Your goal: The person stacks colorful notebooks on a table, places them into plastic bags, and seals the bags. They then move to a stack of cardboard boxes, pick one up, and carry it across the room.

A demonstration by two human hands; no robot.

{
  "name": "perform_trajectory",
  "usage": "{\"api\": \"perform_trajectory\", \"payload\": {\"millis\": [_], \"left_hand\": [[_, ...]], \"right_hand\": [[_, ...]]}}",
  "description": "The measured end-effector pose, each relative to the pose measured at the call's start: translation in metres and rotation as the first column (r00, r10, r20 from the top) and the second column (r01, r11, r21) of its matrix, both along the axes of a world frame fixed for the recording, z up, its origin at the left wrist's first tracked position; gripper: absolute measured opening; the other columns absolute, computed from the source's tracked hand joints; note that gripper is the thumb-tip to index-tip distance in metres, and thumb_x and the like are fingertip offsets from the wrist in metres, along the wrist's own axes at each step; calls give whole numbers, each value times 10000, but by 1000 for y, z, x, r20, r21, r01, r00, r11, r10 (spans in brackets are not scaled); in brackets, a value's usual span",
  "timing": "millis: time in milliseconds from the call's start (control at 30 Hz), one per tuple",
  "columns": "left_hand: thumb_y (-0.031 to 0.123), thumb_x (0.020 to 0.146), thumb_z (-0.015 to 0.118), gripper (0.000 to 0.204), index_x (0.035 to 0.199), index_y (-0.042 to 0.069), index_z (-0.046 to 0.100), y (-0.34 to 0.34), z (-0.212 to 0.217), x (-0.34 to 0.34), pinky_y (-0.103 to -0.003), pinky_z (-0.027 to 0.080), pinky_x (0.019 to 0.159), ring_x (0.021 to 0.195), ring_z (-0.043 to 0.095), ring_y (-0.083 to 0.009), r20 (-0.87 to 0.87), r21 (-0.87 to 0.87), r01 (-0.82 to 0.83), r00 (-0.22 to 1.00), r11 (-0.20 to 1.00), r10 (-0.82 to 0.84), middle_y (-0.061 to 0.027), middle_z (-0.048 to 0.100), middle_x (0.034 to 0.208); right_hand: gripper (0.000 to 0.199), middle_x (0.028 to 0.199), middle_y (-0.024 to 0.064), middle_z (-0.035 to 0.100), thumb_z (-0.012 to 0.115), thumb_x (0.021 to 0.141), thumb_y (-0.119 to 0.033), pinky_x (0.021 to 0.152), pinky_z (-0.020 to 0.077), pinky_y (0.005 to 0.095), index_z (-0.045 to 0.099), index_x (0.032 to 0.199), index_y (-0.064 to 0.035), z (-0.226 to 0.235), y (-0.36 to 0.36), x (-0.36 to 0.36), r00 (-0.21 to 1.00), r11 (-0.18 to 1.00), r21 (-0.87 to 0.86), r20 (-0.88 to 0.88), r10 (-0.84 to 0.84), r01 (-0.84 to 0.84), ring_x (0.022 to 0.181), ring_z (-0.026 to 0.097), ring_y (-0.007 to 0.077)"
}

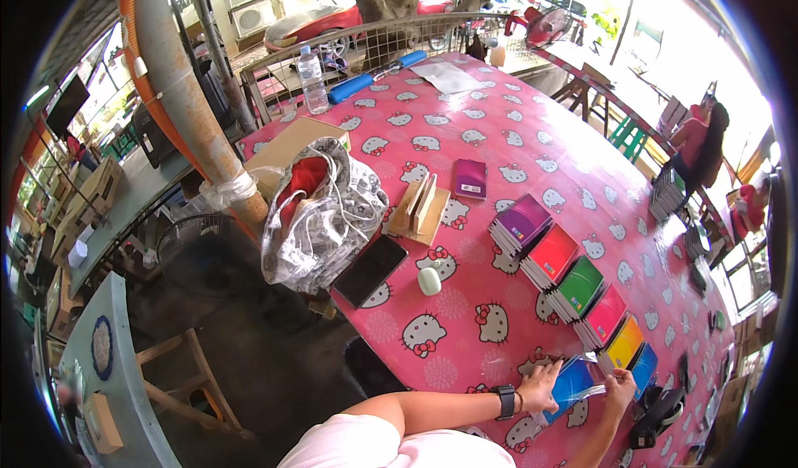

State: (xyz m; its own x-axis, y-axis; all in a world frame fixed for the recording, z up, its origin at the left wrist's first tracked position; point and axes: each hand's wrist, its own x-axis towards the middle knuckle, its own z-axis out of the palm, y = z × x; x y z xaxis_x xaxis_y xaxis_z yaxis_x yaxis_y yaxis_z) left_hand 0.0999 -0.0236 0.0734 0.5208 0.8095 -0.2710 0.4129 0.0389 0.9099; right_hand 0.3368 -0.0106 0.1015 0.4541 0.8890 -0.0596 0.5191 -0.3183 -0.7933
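Left hand (540, 387) is laid across the left side of a glossy blue bundle of paper notebooks (571, 379), fingers spread over the cover; whether the thumb is tucked under can't be made out. By the right hand (619, 388), a shiny pale edge on the bundle's right side is pinched, though wrap or pages can't really be told apart. The bundle is held at the near right of the pink cat-print table (449, 335), just left of the stack row's near end.

Handling-wise, it's probably fairly light, bendy rather than stiff, and kinda slippery thanks to those glossy covers. Not fragile, but corners could get creased, so it's best gripped by both long sides, squeezed together.

Now the count: one bundle in hand, plus six notebook stacks in a row from far to near, one each of purple (523, 219), red (553, 252), green (580, 288), pinkish-red (604, 312), yellow (625, 343) and blue (643, 367). Notebooks per stack can't be counted honestly. Farther left, one loose purple notebook (470, 179), one black rectangular phone (371, 270) and one pale green rounded case (429, 280) are seen.
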Motion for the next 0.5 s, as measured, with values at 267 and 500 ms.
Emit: {"api": "perform_trajectory", "payload": {"millis": [267,500], "left_hand": [[201,637,762,1071,1423,0,63,-6,-17,6,-503,264,1041,1280,257,-382,36,57,-70,997,996,68,-221,254,1407],[199,604,758,1036,1386,-80,140,-1,-16,2,-433,269,1059,1245,308,-411,125,100,-107,988,989,95,-263,308,1369]], "right_hand": [[330,1063,58,569,579,868,-124,675,473,206,489,1175,-42,20,7,-23,891,842,467,-453,-35,270,888,569,108],[487,1244,139,489,507,919,-174,915,410,314,364,1323,58,-53,-92,-76,720,985,121,-694,-3,121,1082,505,208]]}}
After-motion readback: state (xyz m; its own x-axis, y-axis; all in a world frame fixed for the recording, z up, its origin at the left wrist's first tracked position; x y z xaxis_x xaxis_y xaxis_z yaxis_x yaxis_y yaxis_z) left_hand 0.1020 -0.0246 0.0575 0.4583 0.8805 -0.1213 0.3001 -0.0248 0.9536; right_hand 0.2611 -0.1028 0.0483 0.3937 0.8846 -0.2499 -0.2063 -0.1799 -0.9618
